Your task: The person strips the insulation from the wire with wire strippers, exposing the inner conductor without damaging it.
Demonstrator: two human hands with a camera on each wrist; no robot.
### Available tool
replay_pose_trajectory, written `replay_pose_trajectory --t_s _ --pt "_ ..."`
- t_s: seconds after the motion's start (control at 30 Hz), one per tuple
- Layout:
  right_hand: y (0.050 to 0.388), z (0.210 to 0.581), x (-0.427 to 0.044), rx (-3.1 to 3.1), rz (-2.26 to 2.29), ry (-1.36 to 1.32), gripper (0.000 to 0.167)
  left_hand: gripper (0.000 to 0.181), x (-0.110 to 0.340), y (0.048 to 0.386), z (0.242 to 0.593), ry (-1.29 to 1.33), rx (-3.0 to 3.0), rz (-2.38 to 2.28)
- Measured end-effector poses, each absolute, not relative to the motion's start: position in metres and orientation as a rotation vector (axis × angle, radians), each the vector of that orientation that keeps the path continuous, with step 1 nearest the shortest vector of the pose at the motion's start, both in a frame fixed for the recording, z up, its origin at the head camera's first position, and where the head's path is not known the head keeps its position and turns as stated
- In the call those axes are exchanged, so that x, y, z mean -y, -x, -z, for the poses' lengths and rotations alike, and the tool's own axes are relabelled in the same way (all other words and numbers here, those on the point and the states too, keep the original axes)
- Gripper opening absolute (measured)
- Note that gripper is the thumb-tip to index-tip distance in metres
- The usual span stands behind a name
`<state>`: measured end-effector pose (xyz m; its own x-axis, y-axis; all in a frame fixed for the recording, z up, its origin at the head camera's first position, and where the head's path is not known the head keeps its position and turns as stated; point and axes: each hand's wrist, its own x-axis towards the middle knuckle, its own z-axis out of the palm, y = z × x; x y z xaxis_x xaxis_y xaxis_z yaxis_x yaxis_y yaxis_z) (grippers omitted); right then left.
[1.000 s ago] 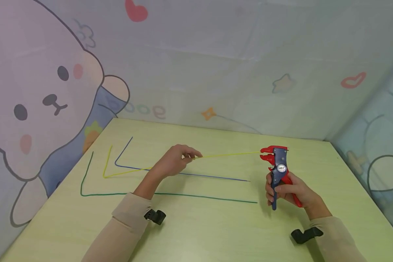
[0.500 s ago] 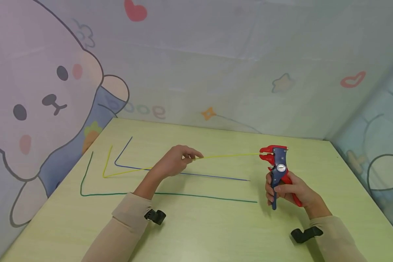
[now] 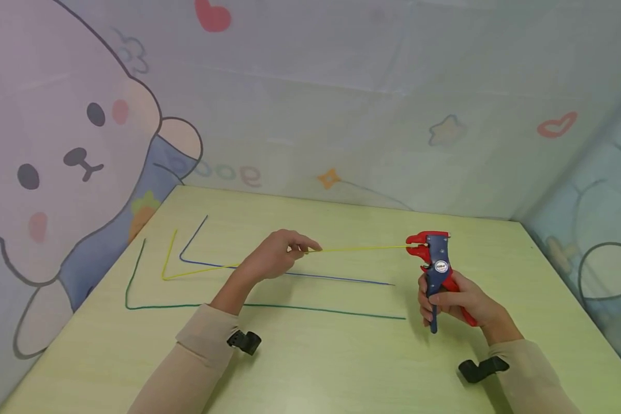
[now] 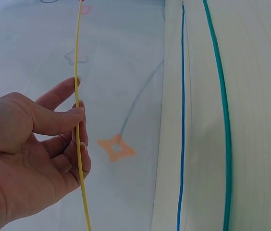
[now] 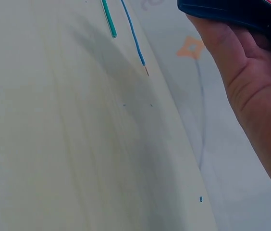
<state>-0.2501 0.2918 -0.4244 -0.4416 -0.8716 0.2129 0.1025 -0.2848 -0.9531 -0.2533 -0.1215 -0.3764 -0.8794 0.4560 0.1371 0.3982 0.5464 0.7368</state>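
Observation:
Between thumb and fingers, my left hand (image 3: 279,254) pinches a yellow wire (image 3: 362,249), held above the table. The wire's right end reaches the red jaws of a blue-and-red wire stripper (image 3: 439,261). My right hand (image 3: 460,302) grips the stripper's handles and holds it upright. In the left wrist view, the yellow wire (image 4: 79,163) runs past the thumb of the left hand (image 4: 44,144). Only part of the right hand (image 5: 260,91) and a dark handle (image 5: 231,12) show in the right wrist view. Whether the jaws clamp the wire is too small to tell.
A blue wire (image 3: 336,279) and a green wire (image 3: 315,310), both bent at the left, lie on the table (image 3: 341,368). The blue wire's tip (image 5: 146,70) is bare. Tiny blue bits (image 5: 201,198) lie near the back edge. A printed cloth (image 3: 310,103) hangs behind.
The stripper has shifted slightly left, and the yellow wire's right end has dropped a little with it. The left hand stays almost in place.

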Motion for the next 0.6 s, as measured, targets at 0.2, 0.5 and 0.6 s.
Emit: replay_pose_trajectory --t_s 0.2,0.5,0.6 --pt "0.2513 0.4243 -0.2895 -1.256 1.788 1.049 0.028 0.038 0.1223 0.2546 0.3766 -0.766 -2.705 -1.253" --pt "0.2494 0.4260 -0.2881 -1.318 1.770 1.019 0.026 0.038 0.1218 0.2540 0.3782 -0.800 -2.699 -1.230" --pt "0.2494 0.4261 -0.2873 -1.340 1.768 1.013 0.025 0.038 0.1220 0.2530 0.3778 -0.803 -2.698 -1.231"
